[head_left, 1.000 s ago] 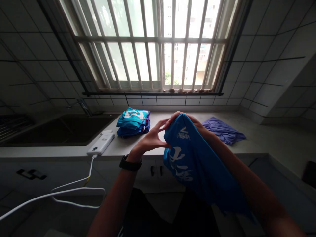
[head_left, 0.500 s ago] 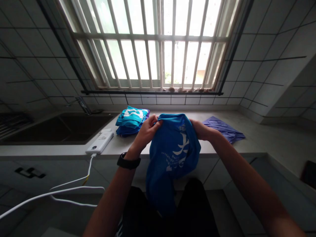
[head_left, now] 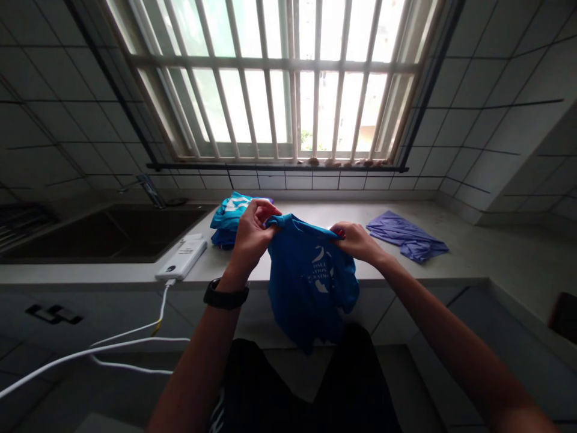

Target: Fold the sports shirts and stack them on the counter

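A blue T-shirt (head_left: 302, 288) with white print hangs in front of the counter edge, held up by its top edge. My left hand (head_left: 256, 231) pinches its upper left corner, fingers closed on the cloth. At the upper right, my right hand (head_left: 354, 240) grips the same shirt, fingers closed. The lower part of the shirt droops over my legs. Just behind my left hand sits a stack of folded clothes (head_left: 224, 219), turquoise with white print over darker blue, partly hidden by that hand. A crumpled purple cloth (head_left: 406, 234) lies to the right of my right hand.
A white power strip (head_left: 183, 257) with a white cable (head_left: 112, 346) lies at the counter's left front, beside a dark sink (head_left: 112, 240) with a faucet (head_left: 152, 191). Behind the counter (head_left: 315, 204) is a barred window (head_left: 288, 78). A dark object (head_left: 565, 316) stands at the far right.
The shirt has been raised and its top edge stretched between my hands, its lower end pulled up. My left hand has shifted left, covering more of the stack; the right hand has moved slightly left.
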Demonstrator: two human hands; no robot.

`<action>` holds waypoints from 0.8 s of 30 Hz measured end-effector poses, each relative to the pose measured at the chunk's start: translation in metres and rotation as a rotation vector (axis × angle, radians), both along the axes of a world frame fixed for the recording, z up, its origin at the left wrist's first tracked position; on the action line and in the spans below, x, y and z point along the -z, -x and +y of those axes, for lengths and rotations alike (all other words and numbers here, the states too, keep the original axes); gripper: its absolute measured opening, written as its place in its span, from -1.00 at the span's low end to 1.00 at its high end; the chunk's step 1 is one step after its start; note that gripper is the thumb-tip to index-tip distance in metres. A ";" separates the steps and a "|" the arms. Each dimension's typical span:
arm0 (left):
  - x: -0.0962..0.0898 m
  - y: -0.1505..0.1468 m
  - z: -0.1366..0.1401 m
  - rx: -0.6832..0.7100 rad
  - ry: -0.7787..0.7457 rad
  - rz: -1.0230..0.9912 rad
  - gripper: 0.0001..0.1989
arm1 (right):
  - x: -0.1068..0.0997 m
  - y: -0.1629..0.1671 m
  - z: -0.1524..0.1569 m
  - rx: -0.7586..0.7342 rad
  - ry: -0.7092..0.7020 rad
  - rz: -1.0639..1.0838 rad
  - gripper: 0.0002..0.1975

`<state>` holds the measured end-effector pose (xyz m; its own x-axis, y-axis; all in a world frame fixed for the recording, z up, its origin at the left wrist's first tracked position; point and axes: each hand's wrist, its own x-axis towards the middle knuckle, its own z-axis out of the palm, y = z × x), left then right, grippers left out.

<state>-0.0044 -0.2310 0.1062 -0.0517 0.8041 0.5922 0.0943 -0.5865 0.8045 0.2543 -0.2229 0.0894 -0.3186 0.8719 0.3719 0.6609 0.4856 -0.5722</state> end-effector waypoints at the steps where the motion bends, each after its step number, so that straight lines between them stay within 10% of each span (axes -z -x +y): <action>1: 0.000 0.001 -0.001 0.001 0.022 0.017 -0.61 | 0.003 0.000 0.000 0.029 0.021 0.037 -0.84; 15: -0.006 0.009 -0.015 -0.139 0.227 0.064 -0.64 | 0.010 0.001 -0.010 -0.256 0.487 0.434 -0.42; 20: -0.008 -0.003 -0.020 -0.115 0.242 0.026 -0.65 | 0.019 0.023 -0.037 -0.461 0.339 0.169 -0.42; 24: -0.008 0.000 -0.015 -0.151 0.178 0.162 -0.70 | 0.024 0.028 -0.049 -0.433 0.287 -0.294 -0.85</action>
